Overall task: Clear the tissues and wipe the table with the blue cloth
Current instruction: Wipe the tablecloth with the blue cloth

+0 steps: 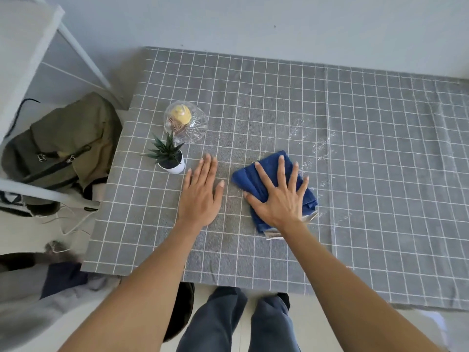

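Clearance on table (380, 174): obstacles at left side only.
Small potted plant (170, 154) and glass dome (186, 124) stand close together nr left edge, just beyond left hand (200, 191), blocking a reach fwd-left. Left hand lies flat beside blue cloth (269, 189), narrow bare gap btwn them. Right hand (279, 196) flat on cloth. Right of cloth the surface runs open to far edge; white specks (317, 146) scattered just beyond cloth. Wall (253, 21) bounds back edge.

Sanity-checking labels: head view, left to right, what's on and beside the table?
Backpack → plant → left hand → blue cloth under right hand → wet patch. The glass dome sits above the plant, so its place is unclear.
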